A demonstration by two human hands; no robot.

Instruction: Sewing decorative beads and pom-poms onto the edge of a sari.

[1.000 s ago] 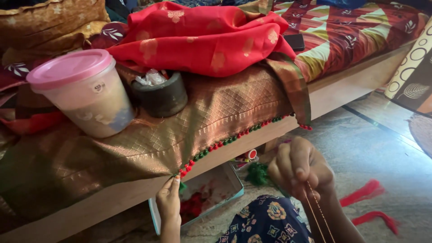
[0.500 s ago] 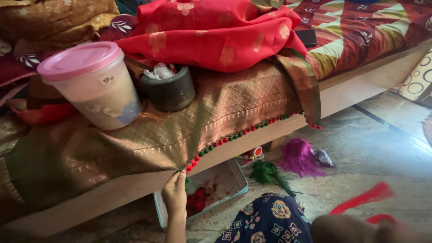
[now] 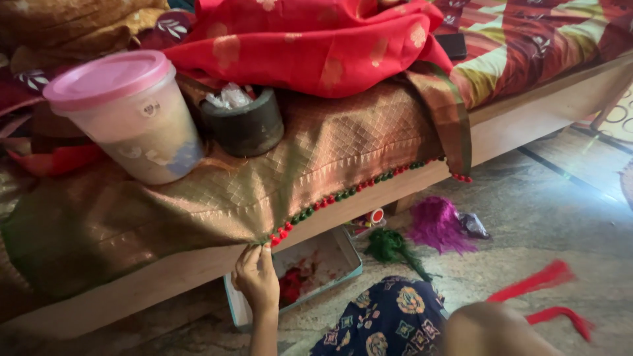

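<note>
Your left hand [image 3: 257, 277] pinches the lower edge of the golden-brown fabric [image 3: 217, 191] at about 7 o'clock in the view, fingers closed on the hem just left of the last red bead; the beaded trim [image 3: 356, 190], red and green beads in a row, runs from that pinch up toward 3 o'clock along the bed [image 3: 521, 125]; your right hand is not clearly shown, only a blurred shape at 5 o'clock, so I cannot tell whether it is clenched or released.

On the fabric, at 10 o'clock from your left hand, stand 2 things: a plastic tub with a pink lid [image 3: 125, 112] and, just beside it, a dark round pot [image 3: 245, 122]; a red cloth [image 3: 316, 46] lies heaped behind them. Below the bed, on the floor, an open tray [image 3: 336, 254] sits near your left hand; green thread [image 3: 392, 247], purple thread [image 3: 438, 224] and red thread [image 3: 547, 293] lie toward 3 and 4 o'clock.

The risk, as I judge it: a hard downward tug on the hem could drag the fabric off the bed and tip the tub and pot, since both rest on it; a slack pinch could let the edge slip and the beads bunch.
</note>
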